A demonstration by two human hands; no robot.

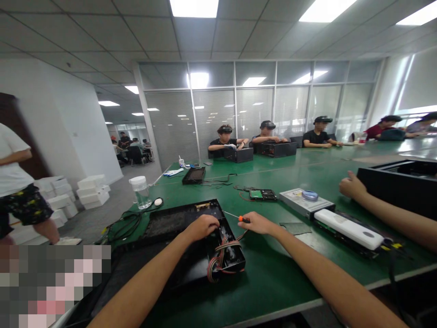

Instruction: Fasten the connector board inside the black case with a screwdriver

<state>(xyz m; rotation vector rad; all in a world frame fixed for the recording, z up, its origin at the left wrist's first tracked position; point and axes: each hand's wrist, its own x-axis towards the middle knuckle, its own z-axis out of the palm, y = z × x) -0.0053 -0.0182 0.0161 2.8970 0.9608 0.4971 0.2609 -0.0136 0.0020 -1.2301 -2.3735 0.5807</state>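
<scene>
My right hand (257, 223) is closed round a screwdriver (243, 219) with an orange and black handle. Its thin shaft points left over the edge of a black computer case panel (184, 264). My left hand (205, 227) bends over that panel's right part, fingers pinched together; whatever they grip is hidden. Beside it, a bundle of striped ribbon cables (223, 255) lies looped in the panel's near right corner. A brass-coloured piece (204, 206) sits near the panel's far edge.
Right of my hands lie a hard drive (262, 195), a silver drive box (303, 202) with a tape roll (309, 195), and a long white device (348, 228). A co-worker's hand (353, 187) touches a black case (399, 187). A clear water jar (140, 193) stands left.
</scene>
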